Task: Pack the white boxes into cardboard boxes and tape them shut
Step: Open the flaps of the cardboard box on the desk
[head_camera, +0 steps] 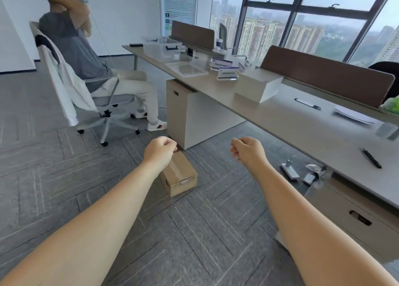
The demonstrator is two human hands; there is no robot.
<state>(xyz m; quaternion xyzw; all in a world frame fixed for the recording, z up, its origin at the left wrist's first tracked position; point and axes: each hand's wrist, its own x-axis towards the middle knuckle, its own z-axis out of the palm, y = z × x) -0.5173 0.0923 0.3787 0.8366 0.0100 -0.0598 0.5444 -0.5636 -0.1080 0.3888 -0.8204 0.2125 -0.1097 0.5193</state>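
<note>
Your left hand (160,150) and your right hand (248,149) are both curled into loose fists, and the fingers hold nothing that shows. The cardboard box (179,176) sits on the floor (64,177), and your left hand hangs just above its far end. Clear tape runs along its top, so it looks closed.

The white box (258,85) sits up on the desk (302,121), well apart from the cardboard box and off to its right. It looks open on one side, so something could slide out if you tip it as you lift it.

You could kick the cardboard box if you step toward the desk without looking down. To the right of the cardboard box, small things (302,173) lie on the floor under the desk edge. You might step on them. They are too blurry to name.

A seated person (86,54) in a rolling chair is well to the left of the cardboard box. You could bump them if you swing wide.

The cardboard box has a small dark mark on its near end, too small to read. A blue sign (227,72) on the desk and a poster (179,3) on the far wall have writing, but it is too blurry to read.
</note>
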